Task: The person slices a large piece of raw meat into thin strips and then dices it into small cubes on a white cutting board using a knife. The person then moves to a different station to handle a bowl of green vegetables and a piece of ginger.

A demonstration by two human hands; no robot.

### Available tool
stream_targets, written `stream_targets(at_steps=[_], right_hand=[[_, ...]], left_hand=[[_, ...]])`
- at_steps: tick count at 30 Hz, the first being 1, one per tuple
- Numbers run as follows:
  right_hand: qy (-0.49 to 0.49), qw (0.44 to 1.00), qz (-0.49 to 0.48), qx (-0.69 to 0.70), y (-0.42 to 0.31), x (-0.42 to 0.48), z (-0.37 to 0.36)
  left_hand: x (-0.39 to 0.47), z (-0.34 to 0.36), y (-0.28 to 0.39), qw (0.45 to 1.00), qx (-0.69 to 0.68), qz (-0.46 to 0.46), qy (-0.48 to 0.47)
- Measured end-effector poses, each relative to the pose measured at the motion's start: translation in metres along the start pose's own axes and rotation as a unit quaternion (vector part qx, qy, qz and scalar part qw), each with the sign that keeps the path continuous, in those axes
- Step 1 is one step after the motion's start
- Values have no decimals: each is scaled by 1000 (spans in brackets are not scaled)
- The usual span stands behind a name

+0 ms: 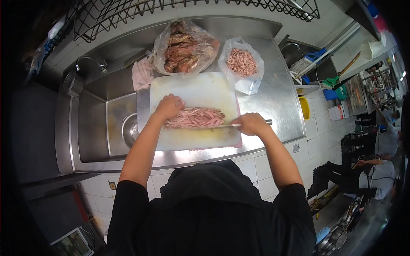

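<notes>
A heap of meat strips (198, 117) lies across a white cutting board (192, 88). My right hand (253, 124) grips the handle of a knife (221, 126), whose blade runs along the near edge of the strips. With bent fingers, my left hand (170, 107) rests at the left end of the heap; whether it pinches any strips is hidden. Behind the board, large pieces of meat (182, 51) fill a clear plastic bag (208, 54). Small diced meat (241, 62) sits in an open plastic bag (255, 84) at the back right. Pink cloth shows under the board's edge.
A steel sink (121, 108) with a faucet (91, 62) and a metal pot (73, 84) is on the left. A pink cloth (142, 73) lies beside the bagged meat. Wire racks (128, 16) hang above. Several people (378, 179) stand farther off at right, near a yellow container (304, 108) and cleaning tools.
</notes>
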State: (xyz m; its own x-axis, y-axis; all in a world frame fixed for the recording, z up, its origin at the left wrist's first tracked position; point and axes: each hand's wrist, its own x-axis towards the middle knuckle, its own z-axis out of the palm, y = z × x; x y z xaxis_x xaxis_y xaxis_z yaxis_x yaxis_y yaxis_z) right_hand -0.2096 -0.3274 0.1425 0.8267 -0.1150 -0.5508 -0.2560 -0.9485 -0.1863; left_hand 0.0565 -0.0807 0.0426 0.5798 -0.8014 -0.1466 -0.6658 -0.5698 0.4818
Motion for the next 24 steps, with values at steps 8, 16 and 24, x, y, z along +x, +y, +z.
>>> stream_targets(at_steps=[8, 16, 24], right_hand=[[31, 999, 10, 17, 1, 8, 9], [126, 949, 91, 275, 15, -69, 13], [232, 883, 178, 368, -14, -53, 66]], left_hand=[[8, 15, -3, 997, -54, -40, -42], [-15, 2, 54, 958, -65, 77, 268], [-23, 67, 143, 984, 99, 135, 56]])
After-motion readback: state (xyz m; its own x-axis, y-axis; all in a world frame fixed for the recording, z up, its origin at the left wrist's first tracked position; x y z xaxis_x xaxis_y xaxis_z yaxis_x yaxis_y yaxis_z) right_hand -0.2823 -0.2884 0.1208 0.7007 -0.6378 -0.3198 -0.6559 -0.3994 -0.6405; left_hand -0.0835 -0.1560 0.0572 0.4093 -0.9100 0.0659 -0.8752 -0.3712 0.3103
